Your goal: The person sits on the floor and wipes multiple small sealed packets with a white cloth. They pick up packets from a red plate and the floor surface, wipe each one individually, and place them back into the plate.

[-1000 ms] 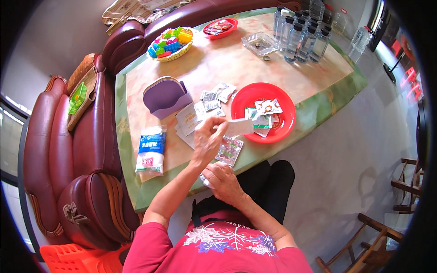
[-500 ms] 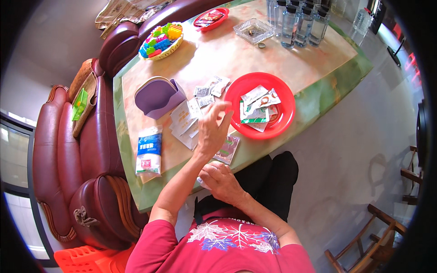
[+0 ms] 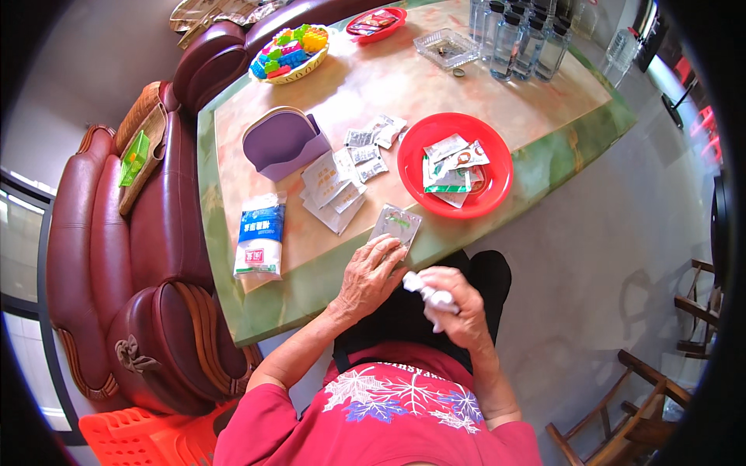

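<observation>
At the table's near edge, my left hand (image 3: 371,272) has its fingers over the lower end of a flat silvery sachet (image 3: 398,225) with a green print. The fingers look closed on it, though the thumb side is hidden. My right hand (image 3: 465,311) grips a crumpled white tissue (image 3: 432,293) just off the edge, above my lap. Beyond the sachet, to the right, sits a round red plate (image 3: 501,175) with several white and green packets (image 3: 454,167) on it. Flat white packets (image 3: 334,186) and smaller sachets (image 3: 371,159) lie left of the plate.
A purple container (image 3: 284,147) and a blue-and-white bag (image 3: 260,237) stand on the left. Farther back are a basket of coloured blocks (image 3: 289,56), a small red dish (image 3: 377,23), a glass ashtray (image 3: 447,50) and several clear bottles (image 3: 509,46). Wooden chairs (image 3: 622,404) stand right.
My left hand has come down from above the packets onto the sachet, which now shows silvery instead of pinkish. My right hand has moved right with the tissue. The view has shifted slightly.
</observation>
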The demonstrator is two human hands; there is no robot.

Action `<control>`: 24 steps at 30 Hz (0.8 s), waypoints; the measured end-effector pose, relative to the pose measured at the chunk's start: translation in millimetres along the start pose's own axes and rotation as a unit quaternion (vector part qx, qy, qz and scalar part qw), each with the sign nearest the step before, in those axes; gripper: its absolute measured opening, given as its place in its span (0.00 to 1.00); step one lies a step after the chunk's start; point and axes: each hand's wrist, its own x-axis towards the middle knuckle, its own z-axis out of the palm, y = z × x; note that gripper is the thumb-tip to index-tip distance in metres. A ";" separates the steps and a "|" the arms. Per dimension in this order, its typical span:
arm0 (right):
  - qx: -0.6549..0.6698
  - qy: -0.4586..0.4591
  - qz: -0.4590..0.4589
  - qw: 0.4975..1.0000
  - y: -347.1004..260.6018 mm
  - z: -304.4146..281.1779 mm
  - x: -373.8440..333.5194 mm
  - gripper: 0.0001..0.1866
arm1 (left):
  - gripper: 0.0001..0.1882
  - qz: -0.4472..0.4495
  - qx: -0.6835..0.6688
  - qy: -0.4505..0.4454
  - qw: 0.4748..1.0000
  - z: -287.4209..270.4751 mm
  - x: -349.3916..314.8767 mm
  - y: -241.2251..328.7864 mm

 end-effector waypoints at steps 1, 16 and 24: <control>0.001 0.033 0.031 0.999 -3.3 -4.7 2.2 0.28 | 0.22 0.000 0.000 -0.004 1.000 0.1 -5.1 0.1; -0.482 -0.078 -0.247 0.837 50.9 67.6 80.5 0.19 | 0.19 -0.017 0.061 0.034 0.997 -15.7 -78.1 -6.2; -0.498 0.068 -0.214 0.838 58.8 48.4 97.6 0.24 | 0.21 -0.030 0.075 0.029 0.996 -16.6 -76.2 -2.6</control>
